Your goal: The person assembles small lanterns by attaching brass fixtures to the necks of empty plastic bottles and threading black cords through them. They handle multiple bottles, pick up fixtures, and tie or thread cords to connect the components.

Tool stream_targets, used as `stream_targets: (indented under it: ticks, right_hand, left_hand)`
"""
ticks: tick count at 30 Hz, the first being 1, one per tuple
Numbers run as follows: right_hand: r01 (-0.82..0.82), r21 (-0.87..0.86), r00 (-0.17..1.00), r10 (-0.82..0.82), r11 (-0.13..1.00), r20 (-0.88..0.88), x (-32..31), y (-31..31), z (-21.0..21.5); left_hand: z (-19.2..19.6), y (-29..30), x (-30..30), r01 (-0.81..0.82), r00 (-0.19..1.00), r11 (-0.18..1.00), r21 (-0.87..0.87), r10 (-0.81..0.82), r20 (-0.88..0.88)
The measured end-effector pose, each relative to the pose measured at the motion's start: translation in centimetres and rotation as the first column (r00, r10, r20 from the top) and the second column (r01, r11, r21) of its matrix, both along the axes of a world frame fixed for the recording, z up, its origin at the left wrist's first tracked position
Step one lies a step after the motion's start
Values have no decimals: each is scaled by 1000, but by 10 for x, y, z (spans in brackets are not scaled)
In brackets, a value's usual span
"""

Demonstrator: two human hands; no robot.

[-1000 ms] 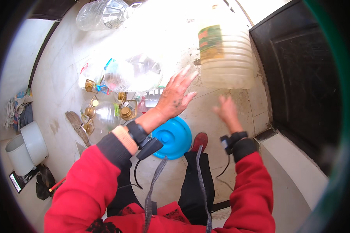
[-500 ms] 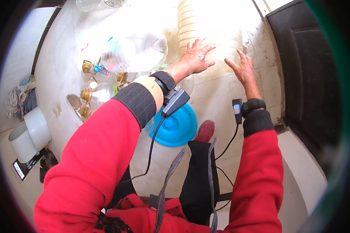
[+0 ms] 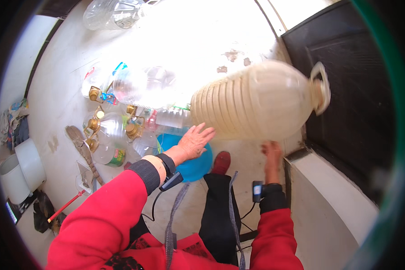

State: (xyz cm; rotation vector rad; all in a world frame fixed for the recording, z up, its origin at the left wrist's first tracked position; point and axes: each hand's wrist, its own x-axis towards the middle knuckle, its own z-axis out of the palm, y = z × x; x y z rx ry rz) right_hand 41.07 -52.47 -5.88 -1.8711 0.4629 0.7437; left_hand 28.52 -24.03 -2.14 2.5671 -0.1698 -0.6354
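Observation:
A big, cloudy, ribbed plastic jug [image 3: 256, 103] lies sideways in front of me, with its looped handle and neck toward the dark door on the right. At the jug's near edge, by its base end, my left hand [image 3: 195, 143] has its fingers stretched out; whether it touches the plastic is unclear. Below the jug's shoulder is my right hand [image 3: 272, 155], smeared by motion, its fingers partly hidden. A blue basin [image 3: 198, 166] sits under my left hand. To its left are clear plastic bottles [image 3: 108, 135] with brown caps and handles.
Another clear bottle [image 3: 112, 15] lies at the far left. A brush-like tool [image 3: 83, 146] and a red-handled tool [image 3: 67, 206] are by the left bottles, near white pipe pieces [image 3: 24, 168]. The dark door [image 3: 346, 90] and a pale ledge [image 3: 333, 189] bound the right side.
The ribbed jug has swung nearer and to the right, and its handle end now shows. Both hands have come back toward me, and the view has shifted.

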Motion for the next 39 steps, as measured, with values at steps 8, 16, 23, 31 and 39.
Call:
stream_targets:
  ticks: [8,16,23,31,39]
  right_hand:
    - [311,-23,932,-300,950,204,116,-93,95]
    - [-23,-560,667,430,828,609,100,-14,76]
    - [-331,-599,236,679,729,696,55,130,174]
    - [-458,-704,139,826,543,547,-35,215,184]
    - [-605,-574,178,796,552,578,-83,217,220]
  left_hand:
    - [1,-18,2,-100,940,990,-96,62,-337]
    - [46,-22,6,-477,878,770,-423,436,-196]
    - [160,22,98,-527,558,108,-843,792,-247]
    - [171,82,47,-712,13,-499,-494,694,-720]
    - [191,100,13,-566,348,-615,-550,426,-835]
